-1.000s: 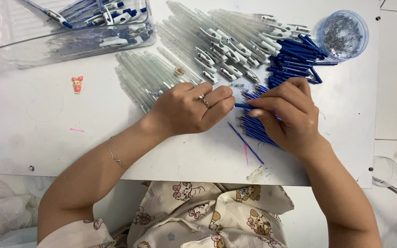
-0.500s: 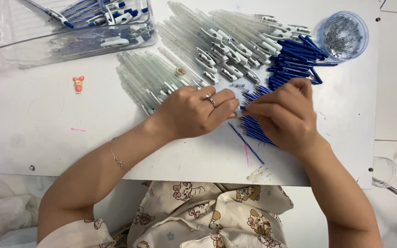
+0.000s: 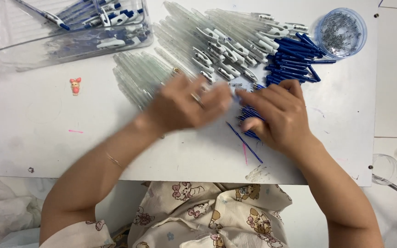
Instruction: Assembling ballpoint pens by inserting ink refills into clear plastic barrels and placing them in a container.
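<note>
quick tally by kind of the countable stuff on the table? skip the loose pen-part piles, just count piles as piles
Hands: 2, left, right
Clear pen barrel piles: 1
Clipped clear barrel piles: 1
Blue pen part piles: 1
Blue refill piles: 1
Round tubs of springs: 1
Clear trays of pens: 1
Pink figurines: 1
Total: 9

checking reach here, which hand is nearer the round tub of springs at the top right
Right. The right hand lies below and to the left of the tub, beside the blue refills. The left hand is farther left, over the clear barrels.
</note>
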